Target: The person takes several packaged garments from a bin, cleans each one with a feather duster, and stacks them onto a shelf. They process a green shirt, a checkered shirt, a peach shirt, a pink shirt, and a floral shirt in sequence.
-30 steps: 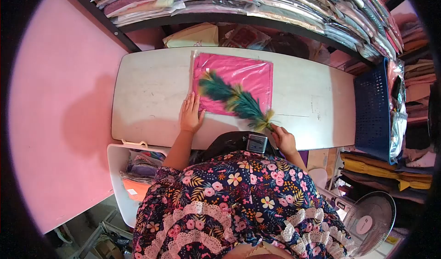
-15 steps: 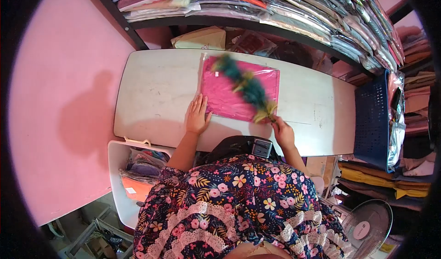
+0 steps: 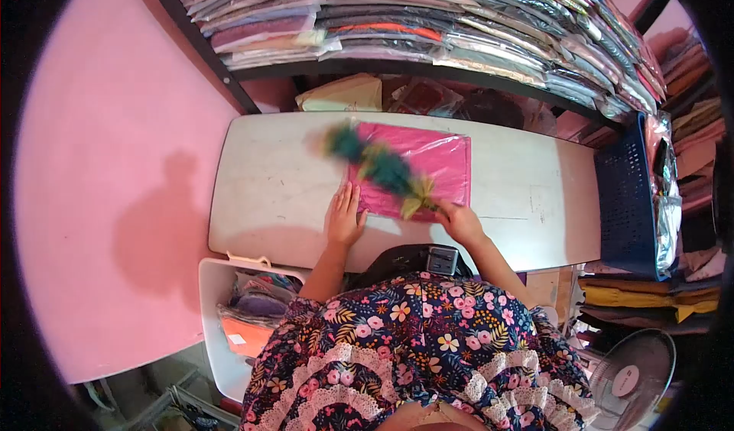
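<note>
A pink folded garment in a clear plastic bag lies flat on the white table. My right hand is closed around the handle end of a green and yellow duster, which slants up and left across the bag, its far end blurred by motion. At the bag's lower left edge, my left hand rests flat with its fingers stretched out.
Shelves of bagged garments run behind the table. A blue basket stands at its right end. Below the left side is a white bin with bagged clothes. A fan stands at lower right.
The duster has swept left across the bag, its far end now past the bag's left edge. My right hand has shifted slightly left. The whole view has moved a little, with the table lower in it.
</note>
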`<state>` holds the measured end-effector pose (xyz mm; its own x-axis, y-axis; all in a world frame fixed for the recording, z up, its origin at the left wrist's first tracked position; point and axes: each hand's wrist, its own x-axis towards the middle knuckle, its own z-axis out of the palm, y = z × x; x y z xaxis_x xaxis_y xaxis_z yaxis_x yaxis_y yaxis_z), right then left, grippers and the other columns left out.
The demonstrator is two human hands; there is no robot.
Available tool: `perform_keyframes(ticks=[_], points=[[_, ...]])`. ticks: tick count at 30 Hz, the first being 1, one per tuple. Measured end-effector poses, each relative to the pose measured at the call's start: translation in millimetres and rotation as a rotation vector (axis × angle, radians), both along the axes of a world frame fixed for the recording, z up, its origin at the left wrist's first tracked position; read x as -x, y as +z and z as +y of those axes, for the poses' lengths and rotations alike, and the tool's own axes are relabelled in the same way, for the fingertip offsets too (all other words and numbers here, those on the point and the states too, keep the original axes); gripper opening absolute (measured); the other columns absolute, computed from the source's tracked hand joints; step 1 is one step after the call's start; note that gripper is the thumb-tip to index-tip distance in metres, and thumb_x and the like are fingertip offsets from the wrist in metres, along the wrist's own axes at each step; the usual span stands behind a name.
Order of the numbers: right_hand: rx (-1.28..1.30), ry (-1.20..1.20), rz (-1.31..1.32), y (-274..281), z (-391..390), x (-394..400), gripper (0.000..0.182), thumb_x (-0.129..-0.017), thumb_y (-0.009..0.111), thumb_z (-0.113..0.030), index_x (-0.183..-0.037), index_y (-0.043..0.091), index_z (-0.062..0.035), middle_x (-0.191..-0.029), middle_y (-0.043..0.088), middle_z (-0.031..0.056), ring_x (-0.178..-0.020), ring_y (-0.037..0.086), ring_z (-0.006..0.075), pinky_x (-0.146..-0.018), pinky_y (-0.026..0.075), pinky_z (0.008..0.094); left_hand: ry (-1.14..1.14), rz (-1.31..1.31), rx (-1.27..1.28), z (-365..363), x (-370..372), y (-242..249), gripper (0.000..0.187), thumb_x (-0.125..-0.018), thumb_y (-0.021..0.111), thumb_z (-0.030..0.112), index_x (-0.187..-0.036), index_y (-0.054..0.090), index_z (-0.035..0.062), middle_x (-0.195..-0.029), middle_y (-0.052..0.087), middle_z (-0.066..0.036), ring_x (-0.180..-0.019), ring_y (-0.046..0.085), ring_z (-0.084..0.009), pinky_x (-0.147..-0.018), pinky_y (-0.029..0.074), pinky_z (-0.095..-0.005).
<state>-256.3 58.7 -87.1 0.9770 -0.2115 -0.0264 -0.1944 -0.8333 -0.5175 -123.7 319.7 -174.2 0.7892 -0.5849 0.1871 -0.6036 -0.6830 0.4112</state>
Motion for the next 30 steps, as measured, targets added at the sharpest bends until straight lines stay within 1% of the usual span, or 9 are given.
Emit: perform_keyframes(ticks=[3, 7, 8, 10, 13, 14, 18, 21, 30], points=[[0.020, 0.048, 0.050, -2, 1, 1, 0.029, -0.085, 0.056, -0.024, -0.112, 0.056, -0.0153, -0.083, 0.063, 0.0194, -0.073, 0.062, 0.0379, -0.063, 0.050, 0.0468, -0.005, 0.015, 0.020, -1, 2, 2, 0.066, -0.083, 0.057, 0.027, -0.140, 0.030, 0.0062, -0.144, 0.030, -0.019, -0.133, 0.029, -0.0316, -0.111, 0.020, -0.0430], [-0.006, -0.309, 0.022, -13, -8, 11, 0.033, -0.085, 0.055, -0.025, -0.117, 0.052, -0.0167, -0.086, 0.064, 0.0193, -0.076, 0.062, 0.0386, -0.066, 0.049, 0.0483, -0.014, -0.009, 0.110, -3, 3, 3, 0.052, -0.084, 0.057, 0.022, -0.132, 0.044, 0.0045, -0.136, 0.041, -0.020, -0.128, 0.037, -0.0331, -0.108, 0.024, -0.0419], [-0.044, -0.286, -0.010, -14, -11, 17, 0.033, -0.085, 0.055, -0.025, -0.117, 0.052, -0.0166, -0.086, 0.064, 0.0195, -0.076, 0.062, 0.0388, -0.066, 0.049, 0.0482, -0.051, -0.013, 0.107, -4, 0, 4, 0.052, -0.084, 0.057, 0.022, -0.132, 0.044, 0.0045, -0.136, 0.041, -0.020, -0.128, 0.037, -0.0331, -0.108, 0.024, -0.0419], [-0.084, -0.296, -0.039, -12, -15, 33, 0.033, -0.085, 0.055, -0.025, -0.117, 0.052, -0.0165, -0.087, 0.064, 0.0198, -0.076, 0.062, 0.0390, -0.066, 0.049, 0.0481, 0.049, 0.229, 0.404, -5, -9, 5, 0.037, -0.085, 0.056, 0.016, -0.120, 0.055, 0.0041, -0.126, 0.051, -0.019, -0.122, 0.043, -0.0336, -0.104, 0.031, -0.0413], [-0.028, -0.245, 0.039, -10, -10, 56, 0.034, -0.086, 0.054, -0.024, -0.118, 0.051, -0.0149, -0.085, 0.064, 0.0197, -0.076, 0.062, 0.0389, -0.066, 0.049, 0.0480, 0.105, 0.284, 0.382, -6, -41, 5, 0.028, -0.085, 0.056, 0.012, -0.111, 0.061, 0.0045, -0.118, 0.056, -0.018, -0.118, 0.047, -0.0332, -0.101, 0.035, -0.0400], [-0.059, -0.337, 0.025, -11, -7, 62, 0.034, -0.086, 0.055, -0.024, -0.118, 0.051, -0.0139, -0.085, 0.064, 0.0193, -0.076, 0.062, 0.0388, -0.066, 0.049, 0.0480, 0.045, 0.162, 0.383, -10, -52, 5, 0.037, -0.084, 0.058, 0.013, -0.120, 0.055, 0.0061, -0.120, 0.054, -0.018, -0.118, 0.047, -0.0336, -0.100, 0.035, -0.0390], [-0.112, -0.559, -0.053, -18, -13, 82, 0.032, -0.086, 0.057, -0.021, -0.116, 0.052, -0.0112, -0.085, 0.064, 0.0184, -0.077, 0.062, 0.0386, -0.066, 0.049, 0.0470, 0.100, 0.198, 0.369, -34, -80, 8, 0.060, -0.081, 0.064, 0.017, -0.135, 0.038, 0.0087, -0.126, 0.049, -0.020, -0.117, 0.047, -0.0337, -0.098, 0.038, -0.0378], [-0.168, -0.576, -0.102, -5, -16, 95, 0.031, -0.085, 0.058, -0.018, -0.114, 0.052, -0.0106, -0.087, 0.065, 0.0187, -0.078, 0.062, 0.0386, -0.066, 0.049, 0.0461, 0.069, 0.287, 0.270, -36, -87, 9, 0.062, -0.080, 0.066, 0.020, -0.135, 0.039, 0.0096, -0.126, 0.049, -0.020, -0.117, 0.047, -0.0337, -0.097, 0.039, -0.0382], [-0.222, -0.402, -0.161, -11, -51, 107, 0.030, -0.084, 0.059, -0.017, -0.113, 0.055, -0.0104, -0.084, 0.064, 0.0193, -0.077, 0.062, 0.0373, -0.065, 0.049, 0.0443, 0.159, 0.373, 0.477, -58, -45, 11, 0.062, -0.075, 0.070, 0.007, -0.132, 0.044, 0.0063, -0.130, 0.048, -0.018, -0.120, 0.046, -0.0261, -0.100, 0.036, -0.0320]])
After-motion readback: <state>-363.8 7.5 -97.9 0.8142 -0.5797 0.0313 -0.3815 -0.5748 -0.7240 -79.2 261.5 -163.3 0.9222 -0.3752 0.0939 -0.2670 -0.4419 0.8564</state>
